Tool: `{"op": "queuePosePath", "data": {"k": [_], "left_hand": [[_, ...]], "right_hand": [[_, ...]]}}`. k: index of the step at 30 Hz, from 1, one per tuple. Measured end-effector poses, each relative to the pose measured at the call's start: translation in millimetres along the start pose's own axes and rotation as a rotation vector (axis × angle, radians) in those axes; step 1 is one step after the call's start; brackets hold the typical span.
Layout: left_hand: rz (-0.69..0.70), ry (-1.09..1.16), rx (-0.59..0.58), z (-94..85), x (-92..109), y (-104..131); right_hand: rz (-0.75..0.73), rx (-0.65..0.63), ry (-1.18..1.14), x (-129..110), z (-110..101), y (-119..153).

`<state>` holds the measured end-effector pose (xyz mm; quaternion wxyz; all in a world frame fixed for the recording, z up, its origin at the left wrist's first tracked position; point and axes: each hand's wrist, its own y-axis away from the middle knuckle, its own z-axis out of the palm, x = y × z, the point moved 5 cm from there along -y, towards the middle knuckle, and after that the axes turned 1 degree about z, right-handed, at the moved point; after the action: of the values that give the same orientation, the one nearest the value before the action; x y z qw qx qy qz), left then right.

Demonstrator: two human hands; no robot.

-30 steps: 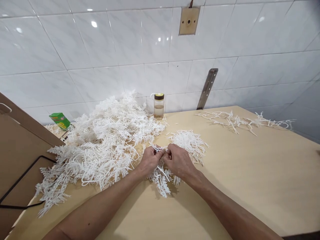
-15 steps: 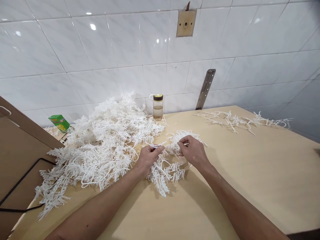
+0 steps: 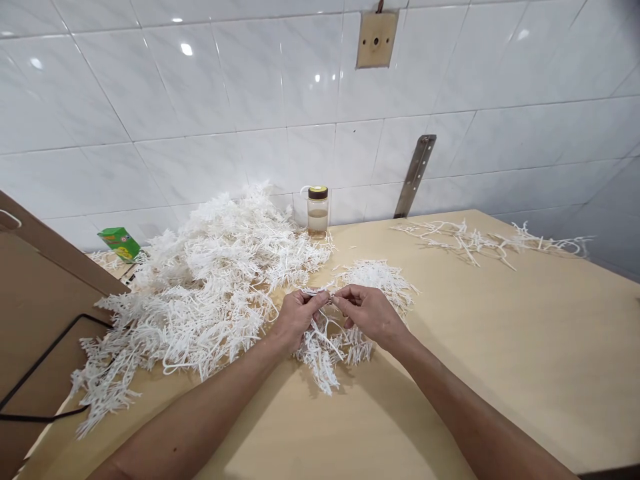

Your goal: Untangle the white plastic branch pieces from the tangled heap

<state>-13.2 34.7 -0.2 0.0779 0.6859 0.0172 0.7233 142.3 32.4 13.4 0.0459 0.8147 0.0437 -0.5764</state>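
Note:
My left hand is closed on a white branching plastic sprig, whose frilly ends hang below the fingers. Beside it, my right hand pinches at the sprig's upper end with thumb and forefinger, close to my left thumb; the small bit between those fingertips is hidden. Just behind my right hand lies a small pile of short white pieces on the table. To the left of both hands spreads a big heap of white sprigs.
Bare, thin white stems lie at the back right of the wooden table. A lidded bottle of liquid stands by the tiled wall. At the left are a green box and a cardboard box with a black wire frame.
My right hand has moved left and slightly down from over the small pile, and now meets my left hand at the sprig. The left hand stays almost in place.

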Motion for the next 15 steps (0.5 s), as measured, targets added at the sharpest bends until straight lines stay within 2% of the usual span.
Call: {"op": "queuePosePath", "data": {"k": [10, 15], "left_hand": [[-0.08, 0.077, -0.018, -0.1, -6.4, -3.3], [-0.051, 0.064, -0.036, 1.6, -2.7, -1.3]], "right_hand": [[-0.017, -0.029, -0.069, 3.3, 3.3, -1.4], [-0.144, 0.073, 0.119, -1.8, 1.1, 0.4]]}}
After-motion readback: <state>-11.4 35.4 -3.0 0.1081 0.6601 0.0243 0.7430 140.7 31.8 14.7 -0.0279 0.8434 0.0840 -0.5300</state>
